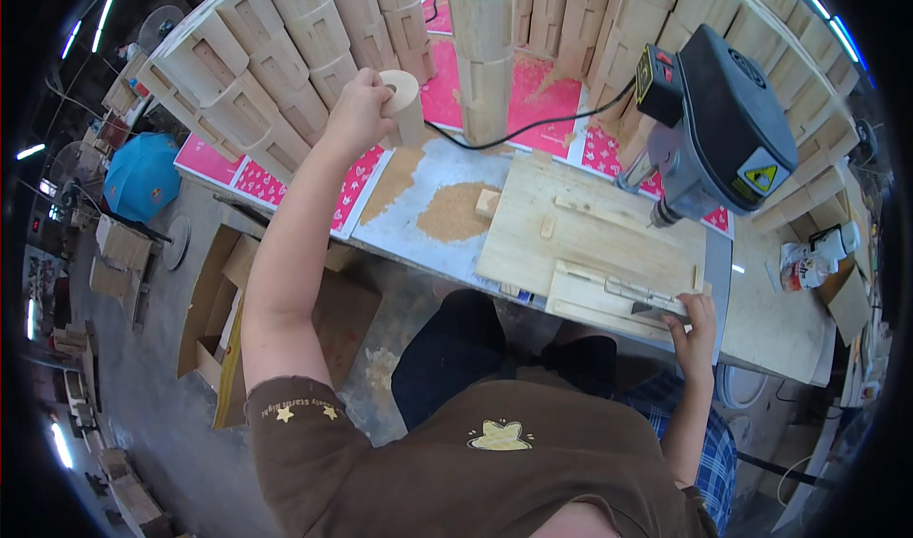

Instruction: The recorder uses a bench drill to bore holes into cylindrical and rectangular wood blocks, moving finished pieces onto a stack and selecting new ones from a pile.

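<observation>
My left hand [364,112] is stretched out to the far left of the bench, its fingers closed on the rim of a pale wooden cylinder [409,110] with a round hole in its top. Low on the right, my right hand [699,324] has its thumb and fingers closed around a flat grey metal piece [656,312] at the end of a wooden jig [609,296]. Its exact kind cannot be made out. The jig lies on a plywood board [533,215] with wooden strips on it. A drill press [732,120] stands over the board, its chuck above the far right part.
Curved stacks of wooden pieces [276,72] ring the bench's back. A taller wooden column [483,72] stands mid-bench, with a black cable [533,131] crossing in front. Sawdust [452,213] lies left of the board. An opened cardboard box [214,300] sits on the floor at left.
</observation>
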`<state>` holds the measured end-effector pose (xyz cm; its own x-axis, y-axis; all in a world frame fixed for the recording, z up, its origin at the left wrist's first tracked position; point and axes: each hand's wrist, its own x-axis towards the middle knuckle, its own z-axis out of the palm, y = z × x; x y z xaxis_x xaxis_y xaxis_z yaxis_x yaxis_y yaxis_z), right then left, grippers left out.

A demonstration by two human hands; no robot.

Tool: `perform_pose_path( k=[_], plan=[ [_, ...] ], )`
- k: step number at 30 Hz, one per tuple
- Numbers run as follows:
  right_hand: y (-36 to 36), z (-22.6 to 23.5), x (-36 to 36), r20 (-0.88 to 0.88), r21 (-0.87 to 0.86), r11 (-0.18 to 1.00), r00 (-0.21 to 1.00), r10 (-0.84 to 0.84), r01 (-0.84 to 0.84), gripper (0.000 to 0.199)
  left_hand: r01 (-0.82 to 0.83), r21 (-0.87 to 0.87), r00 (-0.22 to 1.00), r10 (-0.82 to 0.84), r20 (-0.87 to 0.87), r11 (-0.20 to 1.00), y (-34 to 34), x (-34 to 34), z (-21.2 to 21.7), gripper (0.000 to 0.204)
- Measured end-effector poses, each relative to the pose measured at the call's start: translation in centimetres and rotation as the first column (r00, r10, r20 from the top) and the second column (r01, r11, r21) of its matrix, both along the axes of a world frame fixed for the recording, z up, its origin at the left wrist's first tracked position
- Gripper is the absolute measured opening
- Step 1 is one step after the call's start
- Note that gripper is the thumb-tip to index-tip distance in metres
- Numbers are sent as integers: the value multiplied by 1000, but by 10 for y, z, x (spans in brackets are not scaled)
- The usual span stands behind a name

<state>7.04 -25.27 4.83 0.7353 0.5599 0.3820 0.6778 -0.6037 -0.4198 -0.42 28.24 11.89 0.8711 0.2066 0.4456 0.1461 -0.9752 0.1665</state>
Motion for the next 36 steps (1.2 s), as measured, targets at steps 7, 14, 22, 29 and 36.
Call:
perform_pose_path(
  k=[7, 14, 22, 29, 36],
  plan=[
    [2, 3, -2, -4, -10, 999, 999, -36, 36, 32, -276, 99, 959, 281, -43, 956, 50, 89, -46, 21],
    [8, 4, -4, -39, -46, 996, 996, -84, 82, 33, -471, -10, 881, 470, -46, 882, 76, 133, -109, 24],
    [10, 4, -5, -37, -34, 993, 992, -119, 117, 34, -466, -4, 874, 460, -158, 885, 20, 120, -77, 53],
    [8, 1, -2, 9, -18, 995, 995, -101, 101, 34, 114, -738, 805, 374, 461, 665, 18, 143, -69, 57],
    [6, 2, -6, 27, 13, 996, 996, -89, 89, 34, 149, -484, 760, 213, 614, 862, -74, 147, 2, 89]
  ],
)
